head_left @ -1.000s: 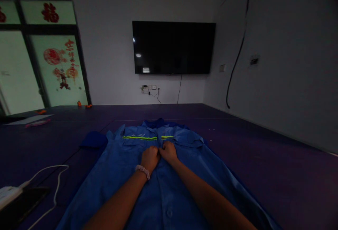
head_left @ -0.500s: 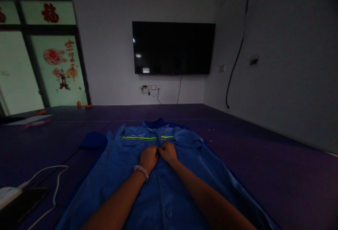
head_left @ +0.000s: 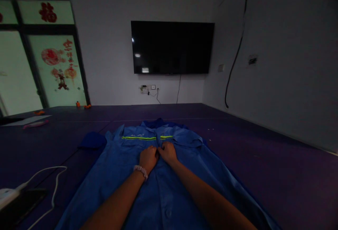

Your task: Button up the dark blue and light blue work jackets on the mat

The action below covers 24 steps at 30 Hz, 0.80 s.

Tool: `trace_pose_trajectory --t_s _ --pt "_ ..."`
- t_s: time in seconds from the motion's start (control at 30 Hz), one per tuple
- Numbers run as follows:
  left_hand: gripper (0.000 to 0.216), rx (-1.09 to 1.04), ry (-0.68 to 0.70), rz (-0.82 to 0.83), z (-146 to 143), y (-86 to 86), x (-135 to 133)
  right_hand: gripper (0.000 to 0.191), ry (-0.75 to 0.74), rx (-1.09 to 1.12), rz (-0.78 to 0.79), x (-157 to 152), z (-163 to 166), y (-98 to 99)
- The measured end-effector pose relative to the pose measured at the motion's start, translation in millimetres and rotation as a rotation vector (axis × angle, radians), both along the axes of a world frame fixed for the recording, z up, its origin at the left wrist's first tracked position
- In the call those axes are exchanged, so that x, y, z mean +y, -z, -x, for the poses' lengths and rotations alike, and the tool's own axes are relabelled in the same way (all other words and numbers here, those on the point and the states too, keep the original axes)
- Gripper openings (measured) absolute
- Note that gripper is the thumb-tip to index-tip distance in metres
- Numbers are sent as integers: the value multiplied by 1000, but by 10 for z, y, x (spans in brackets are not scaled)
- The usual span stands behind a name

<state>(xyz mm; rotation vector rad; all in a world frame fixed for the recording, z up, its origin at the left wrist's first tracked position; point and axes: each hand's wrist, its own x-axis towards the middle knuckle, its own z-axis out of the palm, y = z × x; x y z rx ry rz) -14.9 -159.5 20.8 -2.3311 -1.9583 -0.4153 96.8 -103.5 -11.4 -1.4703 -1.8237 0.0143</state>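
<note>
Across the middle of a purple surface (head_left: 269, 166), a blue shirt (head_left: 163, 187) lies spread front up, its lower end cut off by the bottom edge of the view. The left hand (head_left: 148, 159), with a pale band (head_left: 141, 171) at its wrist, and the right hand (head_left: 168, 152) meet at the front opening, just below the yellow stripe (head_left: 138, 138); both are narrowed, fingers curled on the cloth. Their fingertips are hidden, so I cannot tell whether a button lies between them. One button (head_left: 168, 212) shows nearer the wearer. White lettering (head_left: 137, 135) above the stripe is too blurred to read. Darker blue cloth (head_left: 160, 121) pokes out past the collar, mostly covered by the shirt. What looks like a cap (head_left: 93, 141) sits beside the sleeve. At lower left, a white block (head_left: 7, 196) with a cable (head_left: 54, 187) and a dark flat object (head_left: 22, 207) are cut off. A recessed wall box (head_left: 252, 60) has dark contents, hard to make out.
</note>
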Motion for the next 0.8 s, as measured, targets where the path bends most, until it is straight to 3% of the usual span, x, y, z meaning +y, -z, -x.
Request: trace_pose_trajectory --t_s 0.57,0.8 --pt "23 -83 1 -11 1 -33 -28 30 -29 64 48 -30 0 -57" --pt "35 -228 -13 -20 43 20 39 37 -47 114 62 -55 3 -70"
